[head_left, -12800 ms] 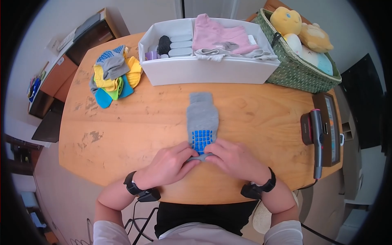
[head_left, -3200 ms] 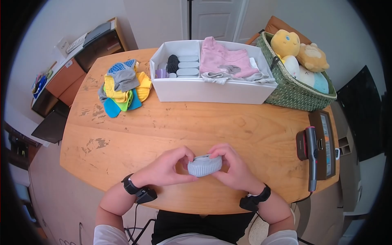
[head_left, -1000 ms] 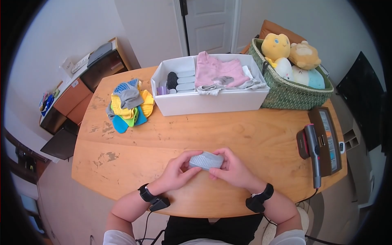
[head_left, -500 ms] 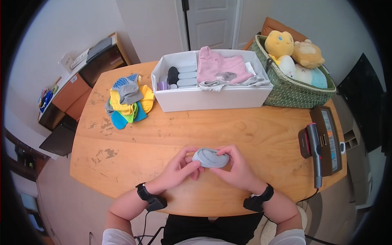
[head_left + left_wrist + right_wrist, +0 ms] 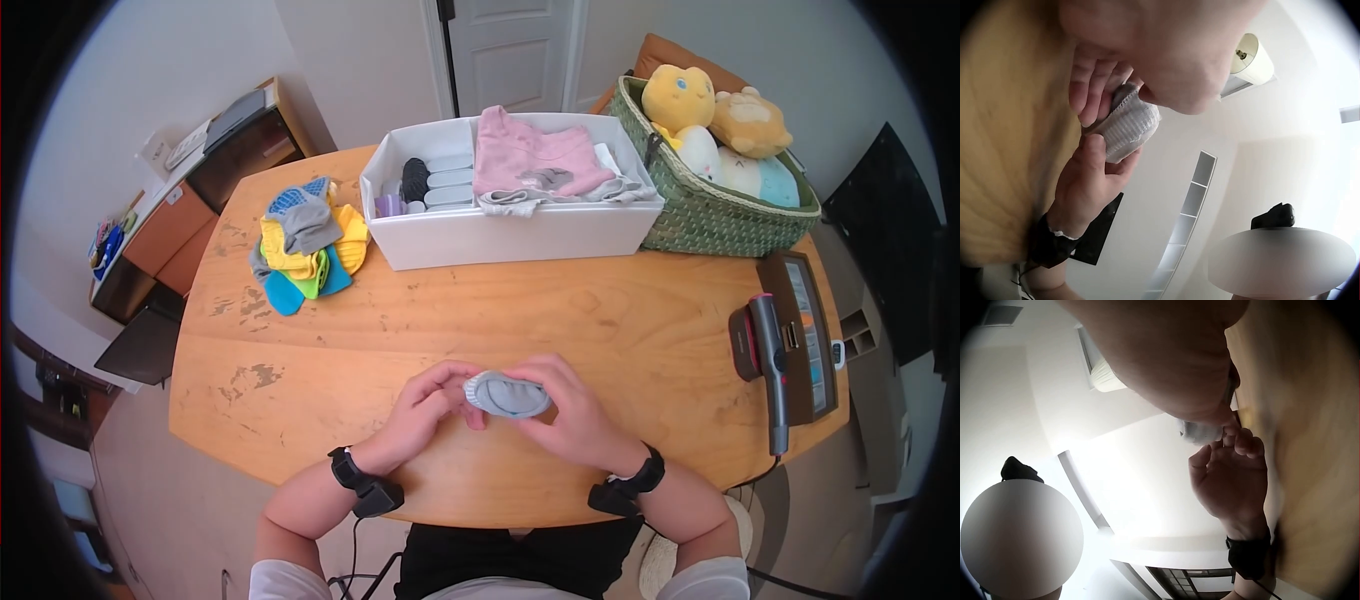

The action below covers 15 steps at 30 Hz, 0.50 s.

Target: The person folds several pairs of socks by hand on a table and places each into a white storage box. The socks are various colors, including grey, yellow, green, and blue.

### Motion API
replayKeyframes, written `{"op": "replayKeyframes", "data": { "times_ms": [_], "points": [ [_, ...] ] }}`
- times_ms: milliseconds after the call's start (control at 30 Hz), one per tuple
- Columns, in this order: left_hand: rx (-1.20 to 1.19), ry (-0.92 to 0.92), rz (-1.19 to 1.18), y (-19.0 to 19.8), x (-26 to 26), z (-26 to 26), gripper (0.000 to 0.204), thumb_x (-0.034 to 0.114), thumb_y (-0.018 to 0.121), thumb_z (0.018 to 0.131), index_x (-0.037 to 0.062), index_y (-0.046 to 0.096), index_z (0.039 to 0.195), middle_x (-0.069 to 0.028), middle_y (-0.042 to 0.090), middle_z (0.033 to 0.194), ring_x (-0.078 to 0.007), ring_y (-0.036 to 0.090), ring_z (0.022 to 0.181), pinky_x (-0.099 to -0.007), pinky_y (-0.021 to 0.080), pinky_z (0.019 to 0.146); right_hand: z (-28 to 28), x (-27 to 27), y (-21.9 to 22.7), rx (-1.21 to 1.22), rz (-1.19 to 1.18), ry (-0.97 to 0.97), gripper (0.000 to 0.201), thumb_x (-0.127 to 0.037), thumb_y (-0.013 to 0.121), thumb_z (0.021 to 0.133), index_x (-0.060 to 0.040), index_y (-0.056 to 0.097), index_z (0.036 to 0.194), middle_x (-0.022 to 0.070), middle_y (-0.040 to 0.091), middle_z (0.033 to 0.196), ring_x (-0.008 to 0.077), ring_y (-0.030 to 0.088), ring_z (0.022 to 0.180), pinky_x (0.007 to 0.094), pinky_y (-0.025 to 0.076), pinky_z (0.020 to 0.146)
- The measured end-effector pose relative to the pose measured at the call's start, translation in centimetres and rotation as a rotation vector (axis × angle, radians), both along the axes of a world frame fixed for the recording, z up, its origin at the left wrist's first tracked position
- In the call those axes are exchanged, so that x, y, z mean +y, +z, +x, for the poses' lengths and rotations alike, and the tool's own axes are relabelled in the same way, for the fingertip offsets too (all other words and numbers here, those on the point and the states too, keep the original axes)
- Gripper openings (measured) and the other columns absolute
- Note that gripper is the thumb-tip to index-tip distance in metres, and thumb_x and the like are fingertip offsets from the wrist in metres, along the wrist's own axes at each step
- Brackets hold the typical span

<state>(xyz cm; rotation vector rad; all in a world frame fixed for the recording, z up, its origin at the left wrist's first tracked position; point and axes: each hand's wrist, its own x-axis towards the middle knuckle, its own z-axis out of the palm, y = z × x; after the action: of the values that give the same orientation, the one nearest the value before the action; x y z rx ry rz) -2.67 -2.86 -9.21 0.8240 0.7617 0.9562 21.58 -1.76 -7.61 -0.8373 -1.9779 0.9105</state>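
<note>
A grey ribbed sock [image 5: 505,395], rolled into a compact oval bundle, is held up over the front middle of the table. My right hand [image 5: 570,410] grips it from the right, its thumb on the near side and fingers over the top. At the sock's left end is my left hand [image 5: 418,418], thumb off the bundle and fingers loosely bent close against it. In the left wrist view the ribbed cuff of the sock [image 5: 1132,130] faces the camera. The right wrist view shows the left hand [image 5: 1232,478] palm up, fingertips right at the sock [image 5: 1200,432].
A pile of colourful socks [image 5: 305,245] lies at the back left of the table [image 5: 400,320]. Behind stand a white bin [image 5: 520,235] with clothes and a green basket [image 5: 725,220] of plush toys. A hair-styling tool [image 5: 770,370] and a brown case [image 5: 808,340] sit at the right edge.
The grey sock lay flat in the oldest frame; it is now a rolled bundle off the table. Since half a second ago the left thumb has come off it, while the right hand keeps hold.
</note>
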Motion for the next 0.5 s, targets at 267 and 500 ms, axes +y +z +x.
{"op": "replayKeyframes", "data": {
  "times_ms": [267, 500],
  "points": [
    [0.183, -0.035, 0.134, -1.0, -0.1, -0.6, 0.021, -0.005, 0.05, 0.102, -0.0003, 0.06, 0.121, -0.0129, 0.073, 0.104, -0.0174, 0.071, 0.084, -0.0312, 0.059, 0.078, 0.0, 0.0, -0.1, -0.008, 0.032, 0.057, 0.052, 0.001, 0.079, 0.081, -0.0052, 0.061, 0.129, 0.0162, 0.063, 0.123, 0.0349, 0.066, 0.112, 0.0387, 0.057, 0.092],
    [0.159, 0.009, 0.113, -1.1, 0.2, -0.4, 0.02, -0.001, 0.054, 0.103, 0.001, 0.062, 0.121, -0.0082, 0.072, 0.09, -0.0133, 0.067, 0.072, -0.0277, 0.054, 0.067, 0.0, 0.0, -0.5, 0.037, 0.004, 0.076, 0.051, 0.003, 0.074, 0.083, -0.0079, 0.062, 0.131, 0.0154, 0.063, 0.126, 0.0343, 0.068, 0.111, 0.0379, 0.059, 0.089]
  ]
}}
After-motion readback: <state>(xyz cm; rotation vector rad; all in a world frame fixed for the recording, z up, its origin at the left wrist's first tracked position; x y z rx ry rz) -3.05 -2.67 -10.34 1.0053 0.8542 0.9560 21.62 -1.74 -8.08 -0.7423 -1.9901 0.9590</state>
